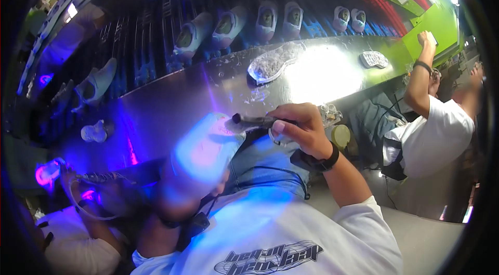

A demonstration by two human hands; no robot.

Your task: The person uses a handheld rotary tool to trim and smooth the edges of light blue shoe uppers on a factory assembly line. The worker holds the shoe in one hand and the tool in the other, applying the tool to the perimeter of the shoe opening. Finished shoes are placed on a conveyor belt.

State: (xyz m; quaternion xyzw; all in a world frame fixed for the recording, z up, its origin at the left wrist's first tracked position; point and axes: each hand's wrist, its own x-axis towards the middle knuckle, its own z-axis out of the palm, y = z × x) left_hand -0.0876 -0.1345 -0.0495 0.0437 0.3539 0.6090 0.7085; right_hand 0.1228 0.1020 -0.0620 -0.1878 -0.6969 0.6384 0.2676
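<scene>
Right hand: fingers curled tight around a dark brush, tip pointing left.
Shoe: white, glowing blue, near the person's chest; the brush tip touches its top.
Left hand: hidden under the shoe; cannot tell how its fingers are.
Table: shiny metal, just past the shoe.
Sole: flat on the table, farther away.
Far belt: dark, with white shoes in a row.
Far right: another person in a white shirt.
</scene>
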